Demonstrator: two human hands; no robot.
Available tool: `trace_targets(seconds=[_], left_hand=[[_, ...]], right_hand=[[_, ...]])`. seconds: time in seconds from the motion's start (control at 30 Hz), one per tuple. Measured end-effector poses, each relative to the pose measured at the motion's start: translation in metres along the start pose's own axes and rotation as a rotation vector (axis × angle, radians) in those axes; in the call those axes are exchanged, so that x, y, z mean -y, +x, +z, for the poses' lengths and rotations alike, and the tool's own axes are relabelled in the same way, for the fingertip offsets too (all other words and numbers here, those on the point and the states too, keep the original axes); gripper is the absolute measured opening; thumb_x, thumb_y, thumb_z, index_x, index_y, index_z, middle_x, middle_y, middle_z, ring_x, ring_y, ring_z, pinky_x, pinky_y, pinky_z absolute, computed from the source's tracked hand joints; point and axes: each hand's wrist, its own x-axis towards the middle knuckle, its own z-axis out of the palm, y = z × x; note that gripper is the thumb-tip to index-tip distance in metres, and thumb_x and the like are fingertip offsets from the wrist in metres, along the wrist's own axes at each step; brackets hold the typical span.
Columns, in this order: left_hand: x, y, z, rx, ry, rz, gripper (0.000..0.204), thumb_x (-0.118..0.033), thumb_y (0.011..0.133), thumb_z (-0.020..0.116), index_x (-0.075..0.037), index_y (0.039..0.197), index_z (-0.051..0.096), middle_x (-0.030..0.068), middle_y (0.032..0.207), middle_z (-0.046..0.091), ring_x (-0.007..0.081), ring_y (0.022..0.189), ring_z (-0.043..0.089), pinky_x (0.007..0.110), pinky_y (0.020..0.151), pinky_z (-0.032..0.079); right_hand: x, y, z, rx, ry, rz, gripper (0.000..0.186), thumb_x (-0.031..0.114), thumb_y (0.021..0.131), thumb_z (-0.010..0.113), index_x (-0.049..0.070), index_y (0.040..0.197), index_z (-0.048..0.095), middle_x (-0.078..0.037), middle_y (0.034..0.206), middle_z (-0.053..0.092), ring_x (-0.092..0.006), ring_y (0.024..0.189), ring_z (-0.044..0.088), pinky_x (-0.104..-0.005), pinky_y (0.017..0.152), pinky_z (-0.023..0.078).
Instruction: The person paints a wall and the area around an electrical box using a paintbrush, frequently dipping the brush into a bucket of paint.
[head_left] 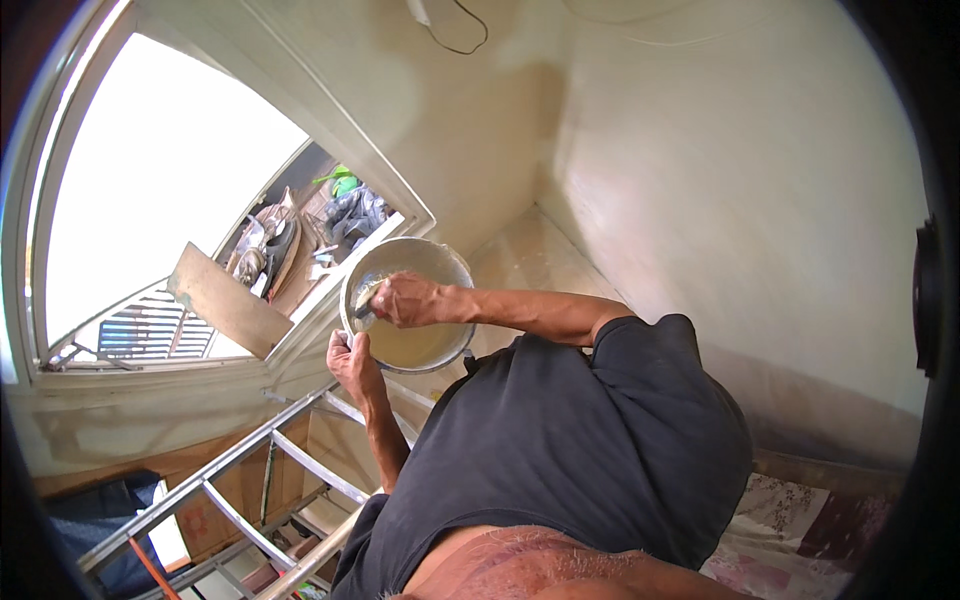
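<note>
— Where is the bucket (447, 268) placed, and how is it steadied?

— It is seen just in front of the dark shirt (570, 430), near the lower corner of the window frame (300, 325), with the metal ladder (319, 466) stretched away below. The rim is gripped by the left hand (354, 364), with the fingers folded at the edge. Whether the base is also supported cannot be told.

— And how is the right hand (408, 300) engaged?

— It is lowered inside the bucket and curled around a small tool (365, 304). Most of the tool is covered by the fist, so its kind cannot be made out. Below it, a pale yellowish liquid (420, 346) is pooled.

— Is stirring or scooping being done?

— That cannot be settled, but careful working of the contents seems to be called for either way.

— How is that best done?

— The rim is best held firmly, so that each push is countered and no tipping is caused. Short, even strokes are advised, with the inner wall scraped and the bottom reached. Any excess is better wiped off inside the rim, so that drips are caught.
</note>
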Motion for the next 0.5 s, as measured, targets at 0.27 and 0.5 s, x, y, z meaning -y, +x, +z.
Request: trace_targets(seconds=[0.27, 0.5], left_hand=[[-0.011, 0.002, 0.007, 0.071, 0.013, -0.036, 0.013, -0.003, 0.083, 0.057, -0.006, 0.073, 0.049, -0.0066, 0.068, 0.044, 0.0021, 0.059, 0.035, 0.022, 0.052, 0.029], [-0.004, 0.014, 0.016, 0.129, 0.099, 0.049, 0.008, -0.006, 0.082, 0.059, -0.005, 0.075, 0.053, -0.0072, 0.068, 0.044, 0.0035, 0.06, 0.036, 0.023, 0.053, 0.03]], right_hand=[[0.002, -0.017, -0.007, -0.03, 0.004, 0.137, 0.014, 0.021, 0.083, 0.066, 0.009, 0.087, 0.07, -0.018, 0.079, 0.069, -0.0373, 0.076, 0.068, -0.0476, 0.07, 0.054], [-0.001, -0.025, -0.003, 0.063, -0.084, 0.226, 0.018, 0.025, 0.084, 0.067, 0.008, 0.086, 0.07, -0.019, 0.075, 0.067, -0.0381, 0.076, 0.068, -0.0472, 0.07, 0.055]])
